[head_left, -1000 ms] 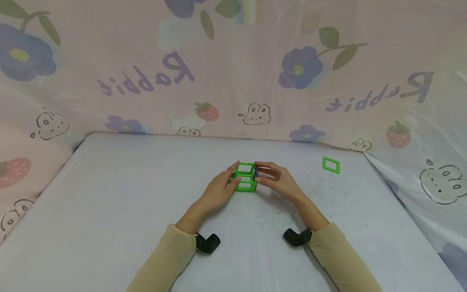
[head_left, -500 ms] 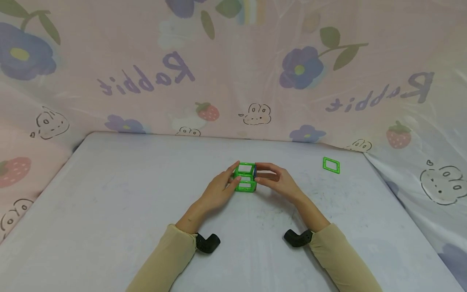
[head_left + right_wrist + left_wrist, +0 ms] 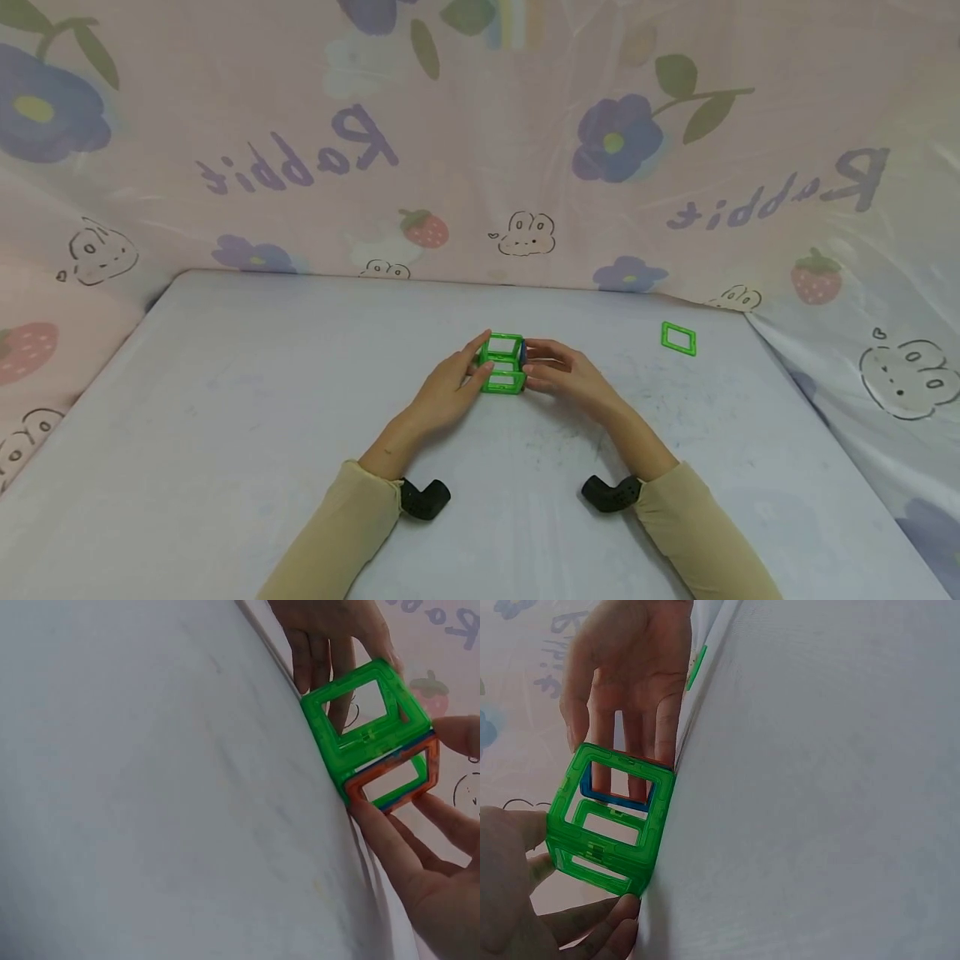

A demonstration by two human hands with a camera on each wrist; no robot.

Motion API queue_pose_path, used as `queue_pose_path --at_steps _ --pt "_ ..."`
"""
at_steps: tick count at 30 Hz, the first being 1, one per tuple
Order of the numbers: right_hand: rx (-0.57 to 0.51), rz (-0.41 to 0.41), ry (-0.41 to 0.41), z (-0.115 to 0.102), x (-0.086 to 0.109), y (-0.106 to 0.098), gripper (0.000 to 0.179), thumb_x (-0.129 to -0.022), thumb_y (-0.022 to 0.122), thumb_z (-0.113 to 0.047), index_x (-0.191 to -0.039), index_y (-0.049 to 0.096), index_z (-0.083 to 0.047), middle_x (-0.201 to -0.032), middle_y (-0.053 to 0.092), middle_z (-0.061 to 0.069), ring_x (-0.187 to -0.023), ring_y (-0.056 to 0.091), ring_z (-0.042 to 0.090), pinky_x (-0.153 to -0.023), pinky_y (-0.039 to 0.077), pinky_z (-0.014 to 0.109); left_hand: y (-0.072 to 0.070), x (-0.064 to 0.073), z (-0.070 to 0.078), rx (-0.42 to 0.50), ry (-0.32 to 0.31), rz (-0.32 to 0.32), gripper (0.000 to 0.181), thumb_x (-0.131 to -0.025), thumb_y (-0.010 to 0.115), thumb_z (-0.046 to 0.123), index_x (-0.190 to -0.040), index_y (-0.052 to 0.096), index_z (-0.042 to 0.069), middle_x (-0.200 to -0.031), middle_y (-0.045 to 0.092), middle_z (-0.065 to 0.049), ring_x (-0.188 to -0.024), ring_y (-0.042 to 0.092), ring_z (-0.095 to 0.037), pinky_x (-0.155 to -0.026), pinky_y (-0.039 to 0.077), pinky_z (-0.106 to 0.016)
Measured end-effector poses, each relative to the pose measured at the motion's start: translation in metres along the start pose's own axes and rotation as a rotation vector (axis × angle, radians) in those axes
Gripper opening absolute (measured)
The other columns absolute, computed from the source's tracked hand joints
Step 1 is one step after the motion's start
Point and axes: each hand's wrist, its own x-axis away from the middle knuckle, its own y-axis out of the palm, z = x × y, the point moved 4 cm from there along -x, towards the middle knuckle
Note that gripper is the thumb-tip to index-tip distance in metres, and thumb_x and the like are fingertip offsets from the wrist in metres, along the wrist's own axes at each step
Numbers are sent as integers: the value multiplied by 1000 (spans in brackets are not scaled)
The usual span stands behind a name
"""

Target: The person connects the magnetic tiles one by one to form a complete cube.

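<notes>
A box of green see-through magnetic tiles (image 3: 502, 389) stands on the white table between both hands. One side, facing my right hand, is an orange tile (image 3: 375, 775) with blue (image 3: 615, 799) showing behind it. My left hand (image 3: 448, 385) grips the box from the left, thumb near the front and fingers behind. From the right, my right hand (image 3: 576, 377) holds the orange side, its thumb at an upper corner and fingertips along the lower edge in the right wrist view. Blue shows beside the right fingertips in the head view.
A single green square tile (image 3: 678, 339) lies flat at the table's back right. Behind the table (image 3: 300, 358) hangs a printed curtain (image 3: 465, 150). Black curved pieces (image 3: 426, 500) stick out at both wrists.
The right fingers have shifted slightly against the box's right side, where the blue strip now sits close to the green. The left hand keeps its hold; the loose tile has stayed put.
</notes>
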Motion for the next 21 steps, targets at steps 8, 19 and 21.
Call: queue_pose_path --at_steps 8,19,21 --pt "-215 -8 60 2 0 2 62 -93 62 -18 -147 35 -4 -144 39 22 -122 52 26 -95 49 35 0 -2 -2 8 -2 -6 53 -102 45 28 -151 30 13 -110 64 -16 -105 59 -28 -96 41 -49" --pt "-228 -20 83 1 0 4 62 -93 61 -15 -147 34 -4 -146 38 23 -126 50 29 -96 48 34 1 -4 -10 35 -21 -6 52 -102 46 29 -151 30 19 -122 59 -16 -103 59 -25 -92 43 -45" --pt "-215 -20 86 1 0 4 62 -94 61 -14 -148 33 -3 -146 38 23 -126 50 30 -97 47 34 1 -4 -10 48 -20 -6 52 -102 47 27 -151 31 19 -123 57 -17 -102 59 -25 -90 44 -45"
